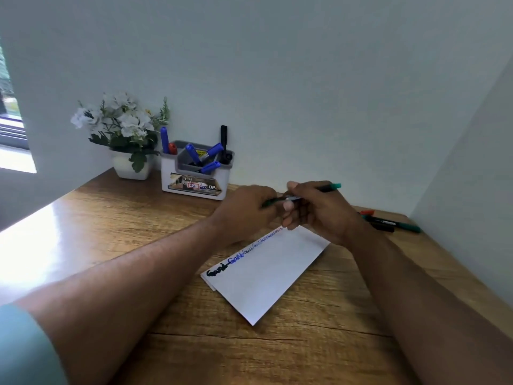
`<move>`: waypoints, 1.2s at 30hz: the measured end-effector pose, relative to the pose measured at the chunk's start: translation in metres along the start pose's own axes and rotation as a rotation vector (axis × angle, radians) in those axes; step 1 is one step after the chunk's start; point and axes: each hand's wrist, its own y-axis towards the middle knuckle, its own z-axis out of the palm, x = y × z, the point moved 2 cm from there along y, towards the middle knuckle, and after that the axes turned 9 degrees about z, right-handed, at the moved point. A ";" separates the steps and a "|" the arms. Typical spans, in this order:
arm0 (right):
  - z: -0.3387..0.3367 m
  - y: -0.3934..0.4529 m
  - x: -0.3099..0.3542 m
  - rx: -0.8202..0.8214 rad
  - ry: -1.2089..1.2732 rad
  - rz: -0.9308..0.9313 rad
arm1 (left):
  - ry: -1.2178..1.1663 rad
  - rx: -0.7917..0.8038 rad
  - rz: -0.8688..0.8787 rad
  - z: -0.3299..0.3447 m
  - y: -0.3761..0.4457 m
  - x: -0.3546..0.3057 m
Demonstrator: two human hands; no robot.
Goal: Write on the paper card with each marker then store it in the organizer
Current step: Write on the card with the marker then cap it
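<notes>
Far left on the bench (116,218): organizer (195,173) holding blue markers. Centre: left hand (244,209) and right hand (319,212), fingers closed on a green marker (329,188), above the paper card (266,270). Far right: loose markers (388,222).

Sunlit wooden desk (111,245), pale walls (305,79)

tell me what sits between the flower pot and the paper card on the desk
In the head view, only bare wooden desk lies between the flower pot and the paper card; the organizer stands beside the pot, right of that stretch.
</notes>
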 end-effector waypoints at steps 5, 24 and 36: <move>-0.050 0.004 -0.007 -0.179 0.379 -0.069 | 0.136 0.010 -0.113 -0.015 -0.004 0.017; -0.035 0.015 -0.039 -0.199 -0.155 -0.033 | 0.132 0.493 -0.071 0.005 -0.007 0.005; -0.029 0.012 -0.039 -0.185 -0.312 -0.048 | 0.142 0.511 -0.084 0.005 -0.007 0.002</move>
